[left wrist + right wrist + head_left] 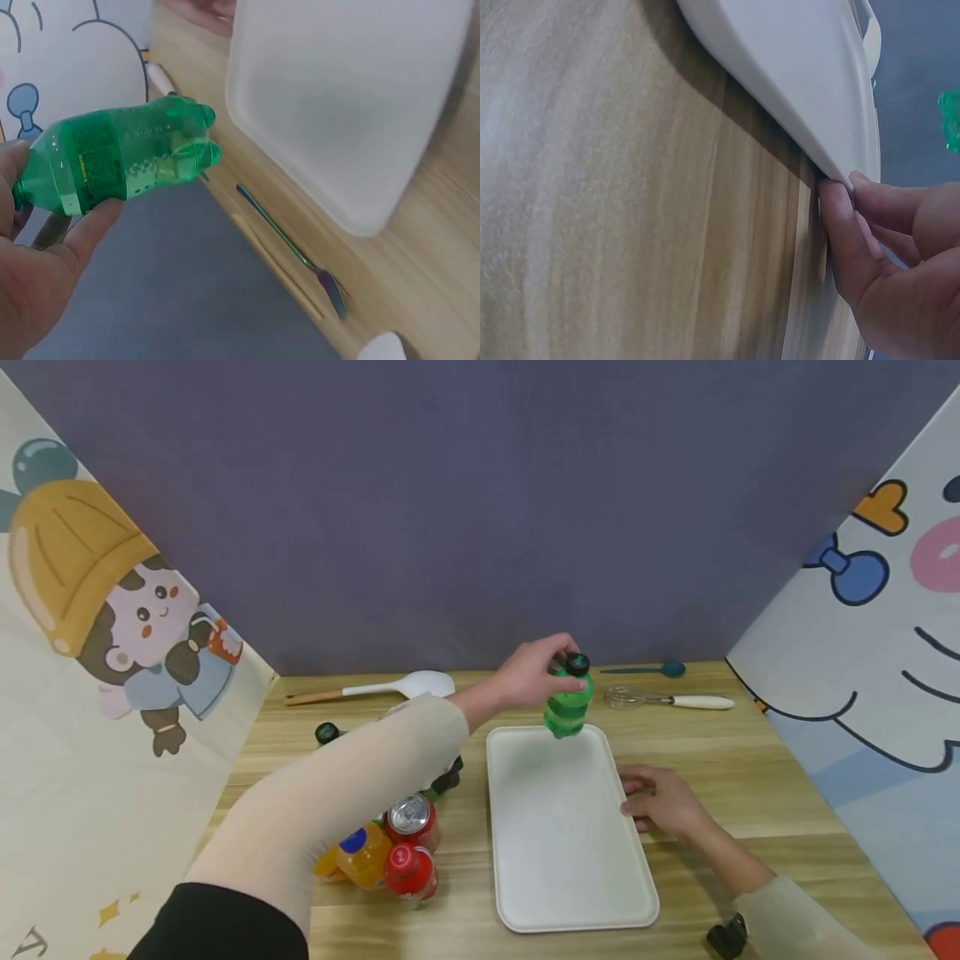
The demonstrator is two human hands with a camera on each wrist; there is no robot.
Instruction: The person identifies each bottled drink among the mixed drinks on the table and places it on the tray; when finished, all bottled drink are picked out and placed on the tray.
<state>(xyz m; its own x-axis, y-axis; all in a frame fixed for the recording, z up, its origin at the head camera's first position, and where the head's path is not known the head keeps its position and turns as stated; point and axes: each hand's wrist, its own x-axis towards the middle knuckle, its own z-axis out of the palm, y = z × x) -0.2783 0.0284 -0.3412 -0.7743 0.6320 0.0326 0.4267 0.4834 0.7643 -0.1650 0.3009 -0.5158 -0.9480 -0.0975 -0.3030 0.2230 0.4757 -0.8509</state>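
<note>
My left hand (pixel 534 673) holds a small green plastic bottle (pixel 567 708) by its upper part, over the far end of a white rectangular tray (pixel 572 835). The bottle has a black cap and stands nearly upright, its base overlapping the tray's far rim in the head view. In the left wrist view, fingers and thumb lie round the neck and shoulder of the green bottle (pixel 124 154), and bubbles show inside it. At the tray's right side, my right hand (pixel 666 803) pinches the rim between thumb and fingers, as the right wrist view shows up close.
Left of the tray stand a red can (pixel 411 818), an orange drink bottle (pixel 365 857) and a red-capped bottle (pixel 411 874), others partly behind my left arm. Along the back lie a white spatula (pixel 429 683), a whisk (pixel 701 702) and a dark blue spoon (pixel 672 669).
</note>
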